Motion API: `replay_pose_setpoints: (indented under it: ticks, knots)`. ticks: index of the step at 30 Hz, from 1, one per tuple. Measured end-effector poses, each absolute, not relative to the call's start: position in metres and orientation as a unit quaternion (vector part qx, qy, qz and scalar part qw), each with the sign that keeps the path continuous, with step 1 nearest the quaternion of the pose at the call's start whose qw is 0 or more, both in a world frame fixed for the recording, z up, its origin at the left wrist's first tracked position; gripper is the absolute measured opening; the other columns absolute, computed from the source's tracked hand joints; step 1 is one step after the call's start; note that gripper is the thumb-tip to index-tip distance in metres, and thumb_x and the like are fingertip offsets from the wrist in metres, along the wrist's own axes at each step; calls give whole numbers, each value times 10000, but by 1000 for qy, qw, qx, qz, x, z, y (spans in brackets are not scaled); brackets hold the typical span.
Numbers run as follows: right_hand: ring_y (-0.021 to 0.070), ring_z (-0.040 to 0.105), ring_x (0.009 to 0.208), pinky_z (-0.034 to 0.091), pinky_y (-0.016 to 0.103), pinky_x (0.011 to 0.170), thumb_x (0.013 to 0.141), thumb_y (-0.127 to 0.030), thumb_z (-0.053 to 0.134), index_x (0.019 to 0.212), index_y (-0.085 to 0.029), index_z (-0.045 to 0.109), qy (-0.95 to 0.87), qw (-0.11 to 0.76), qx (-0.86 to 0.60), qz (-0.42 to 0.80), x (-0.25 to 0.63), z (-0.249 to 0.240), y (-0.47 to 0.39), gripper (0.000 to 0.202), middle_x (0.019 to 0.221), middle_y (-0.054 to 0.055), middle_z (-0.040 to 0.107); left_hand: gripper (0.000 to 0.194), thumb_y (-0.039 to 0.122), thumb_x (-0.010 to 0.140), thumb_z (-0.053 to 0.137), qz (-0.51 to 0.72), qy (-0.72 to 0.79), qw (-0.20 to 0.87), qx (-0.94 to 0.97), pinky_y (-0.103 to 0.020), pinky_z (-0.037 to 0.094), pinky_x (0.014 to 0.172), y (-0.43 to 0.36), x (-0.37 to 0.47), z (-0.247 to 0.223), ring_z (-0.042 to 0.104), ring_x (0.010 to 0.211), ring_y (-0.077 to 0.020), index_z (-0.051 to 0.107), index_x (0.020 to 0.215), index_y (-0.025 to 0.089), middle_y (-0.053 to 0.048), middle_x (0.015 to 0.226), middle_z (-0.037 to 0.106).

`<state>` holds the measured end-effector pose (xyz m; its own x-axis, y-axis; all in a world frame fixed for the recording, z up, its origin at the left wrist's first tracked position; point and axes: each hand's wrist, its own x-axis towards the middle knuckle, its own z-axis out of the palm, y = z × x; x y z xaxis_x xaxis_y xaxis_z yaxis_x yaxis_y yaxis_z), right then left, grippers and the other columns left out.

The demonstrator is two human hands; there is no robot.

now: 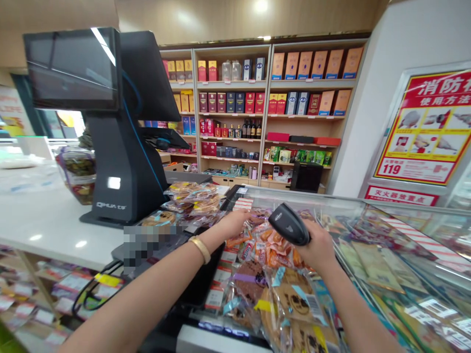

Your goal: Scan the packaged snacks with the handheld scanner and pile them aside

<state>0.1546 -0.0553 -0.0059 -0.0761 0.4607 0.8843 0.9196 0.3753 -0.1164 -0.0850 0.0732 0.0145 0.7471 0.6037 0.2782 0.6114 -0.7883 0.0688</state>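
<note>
A black handheld barcode scanner [290,224] is gripped in my right hand [319,242], its head tilted to the upper left above a heap of packets. My left hand [236,223] is at the far left side of the heap, fingers curled down among the packaging; what they hold, if anything, is hidden. Orange snack packets [270,245] lie between and below my hands. Closer to me are large round flat biscuits in clear wrap [294,294], with blue, yellow and purple tape. More wrapped biscuits [196,196] are piled beyond my left forearm.
A black point-of-sale terminal [117,147] stands on the white counter [33,206] at left, cables hanging below. To the right is a glass-edged case with bagged goods [379,264]. Shelves of boxed goods [231,103] line the back wall; a red-and-yellow sign [429,127] hangs right.
</note>
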Motion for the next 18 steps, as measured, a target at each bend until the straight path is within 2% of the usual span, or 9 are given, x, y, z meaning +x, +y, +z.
replay_pose_setpoints:
  ticks: [2, 4, 10, 14, 18]
  knots:
    - [239, 666, 771, 504, 321, 686, 711, -264, 555, 899, -195, 651, -693, 461, -498, -244, 154, -5, -56, 222, 844, 85, 716, 595, 14, 730, 527, -114, -331, 28, -936, -295, 514, 840, 84, -78, 7, 660, 971, -221, 618, 1243, 299, -68, 1125, 658]
    - [227, 654, 737, 491, 309, 660, 705, -250, 550, 879, -197, 642, -697, 459, -502, -228, 152, -4, -56, 204, 821, 75, 707, 560, 33, 753, 517, -107, -331, 41, -937, -270, 515, 770, 92, -74, 1, 670, 912, -217, 625, 1241, 286, -70, 1063, 679]
    - [215, 632, 691, 463, 295, 617, 688, -220, 542, 876, -191, 640, -705, 461, -500, -204, 150, -2, -58, 214, 757, 54, 679, 357, 84, 781, 541, -131, -352, 33, -926, -249, 493, 752, 96, -68, -3, 662, 872, -204, 682, 1084, 210, -70, 966, 698]
    - [205, 618, 657, 452, 290, 596, 691, -241, 553, 854, -193, 631, -695, 468, -508, -199, 151, -4, -57, 186, 751, 57, 677, 217, 116, 809, 529, -209, -388, 1, -897, -268, 472, 780, 92, -70, 2, 648, 859, -192, 649, 970, 199, -71, 921, 680]
    - [215, 637, 699, 467, 296, 624, 703, -247, 554, 873, -194, 639, -697, 471, -507, -185, 151, -5, -55, 197, 778, 61, 690, 155, 192, 899, 398, -294, -448, -14, -844, -282, 440, 654, 89, -76, 9, 605, 673, -180, 538, 964, 173, -47, 736, 622]
